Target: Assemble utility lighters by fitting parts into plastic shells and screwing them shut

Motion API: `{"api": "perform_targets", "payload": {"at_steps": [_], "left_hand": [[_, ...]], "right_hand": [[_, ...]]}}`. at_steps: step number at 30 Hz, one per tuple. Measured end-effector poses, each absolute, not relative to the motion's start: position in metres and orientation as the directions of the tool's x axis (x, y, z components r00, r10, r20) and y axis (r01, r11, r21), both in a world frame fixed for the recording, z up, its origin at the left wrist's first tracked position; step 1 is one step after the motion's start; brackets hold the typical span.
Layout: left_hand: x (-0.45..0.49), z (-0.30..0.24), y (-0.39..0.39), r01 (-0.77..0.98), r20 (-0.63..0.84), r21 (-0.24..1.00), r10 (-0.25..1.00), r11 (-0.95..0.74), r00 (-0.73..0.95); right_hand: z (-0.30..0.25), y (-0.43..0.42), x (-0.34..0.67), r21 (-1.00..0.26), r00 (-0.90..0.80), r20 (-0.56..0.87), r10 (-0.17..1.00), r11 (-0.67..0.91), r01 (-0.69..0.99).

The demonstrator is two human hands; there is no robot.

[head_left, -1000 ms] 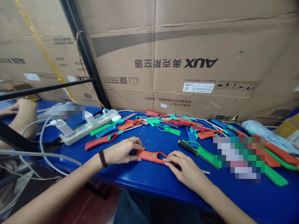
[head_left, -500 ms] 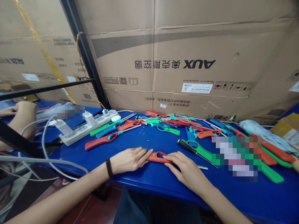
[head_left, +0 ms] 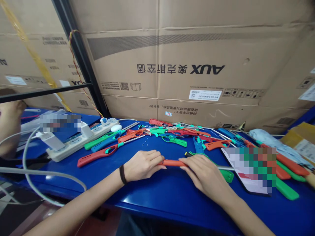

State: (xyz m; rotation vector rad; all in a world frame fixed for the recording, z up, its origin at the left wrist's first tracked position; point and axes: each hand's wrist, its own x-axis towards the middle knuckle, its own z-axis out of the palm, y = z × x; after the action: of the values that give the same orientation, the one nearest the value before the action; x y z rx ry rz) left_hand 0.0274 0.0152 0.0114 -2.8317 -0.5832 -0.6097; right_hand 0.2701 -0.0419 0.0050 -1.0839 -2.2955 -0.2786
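Note:
Between my hands is an orange-red long-nosed gas lighter (head_left: 173, 163), seen edge-on. My left hand (head_left: 144, 165) pinches its left end with closed fingers. My right hand (head_left: 206, 172) is closed round the other end, covering much of it. A metal tube (head_left: 225, 168) shows beyond my right hand; whether it belongs to the held lighter I cannot tell. Just behind my right hand a screwdriver's yellow-and-black handle end (head_left: 188, 154) peeks out. A green lighter handle (head_left: 226, 176) lies partly hidden by that hand. Ahead sits a heap of green, blue and red lighter parts (head_left: 174, 141).
A white power strip (head_left: 81, 139) with plugs and cables stands at left, beside a black metal frame (head_left: 76, 42). A phone (head_left: 253, 183), partly blurred out, and more lighters (head_left: 286, 186) lie right. Large cardboard boxes (head_left: 182, 42) wall off the back. Another person's arm (head_left: 10, 127) is far left.
The lighter has turned between my hands, from its broad side with the trigger opening showing to its narrow edge. The view has shifted slightly.

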Motion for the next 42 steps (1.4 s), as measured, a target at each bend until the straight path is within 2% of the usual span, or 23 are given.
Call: {"api": "perform_targets", "payload": {"at_steps": [5,8,10,11,14,16,19,22,27,30,33,35,39,42], "left_hand": [[0.042,0.014,0.044,0.512,0.558,-0.087,0.384,-0.855,0.736],[0.048,0.008,0.054,0.562,0.625,-0.03,0.423,-0.827,0.656],[0.05,0.004,0.054,0.565,0.657,0.025,0.439,-0.825,0.613],[0.05,0.002,0.053,0.56,0.672,0.055,0.446,-0.826,0.592],[0.05,-0.001,0.048,0.535,0.709,0.133,0.457,-0.835,0.537],[0.051,-0.002,0.044,0.506,0.711,0.165,0.458,-0.846,0.534],[0.056,-0.004,0.038,0.446,0.692,0.237,0.472,-0.863,0.546],[0.061,-0.006,0.032,0.406,0.654,0.348,0.529,-0.845,0.541],[0.063,-0.006,0.026,0.412,0.565,0.466,0.621,-0.783,0.543],[0.063,-0.004,0.025,0.397,0.452,0.596,0.7,-0.698,0.553],[0.065,-0.004,0.026,0.332,0.247,0.791,0.765,-0.514,0.594],[0.066,-0.005,0.027,0.266,0.135,0.882,0.749,-0.389,0.649],[0.067,-0.008,0.027,0.19,0.034,0.949,0.684,-0.25,0.729],[0.068,-0.01,0.026,0.152,-0.015,0.978,0.674,-0.144,0.739]], "right_hand": [[0.032,0.0,0.277,-0.003,-0.477,0.601,0.642,0.598,0.801],[0.034,0.015,0.276,-0.074,-0.329,0.759,0.562,0.576,0.814],[0.027,0.018,0.275,-0.227,-0.149,0.837,0.526,0.583,0.78],[0.022,0.018,0.274,-0.332,-0.054,0.834,0.549,0.578,0.746],[0.007,0.018,0.271,-0.672,0.134,0.661,0.738,0.502,0.544],[0.002,0.019,0.27,-0.821,0.11,0.526,0.843,0.469,0.327],[0.003,0.019,0.27,-0.919,-0.036,0.385,0.922,0.387,0.08],[0.006,0.017,0.271,-0.963,-0.076,0.271,0.96,0.27,-0.028],[0.01,0.011,0.268,-0.966,0.022,0.196,0.98,0.197,-0.167],[0.011,0.011,0.267,-0.965,0.067,0.149,0.987,0.16,-0.208],[0.011,0.013,0.269,-0.975,0.058,0.091,0.994,0.1,-0.197],[0.01,0.014,0.269,-0.982,0.027,0.059,0.998,0.062,-0.176],[0.008,0.012,0.264,-0.993,-0.022,0.064,0.998,0.061,-0.098],[0.008,0.01,0.258,-0.995,-0.037,0.092,0.995,0.093,0.04]]}}
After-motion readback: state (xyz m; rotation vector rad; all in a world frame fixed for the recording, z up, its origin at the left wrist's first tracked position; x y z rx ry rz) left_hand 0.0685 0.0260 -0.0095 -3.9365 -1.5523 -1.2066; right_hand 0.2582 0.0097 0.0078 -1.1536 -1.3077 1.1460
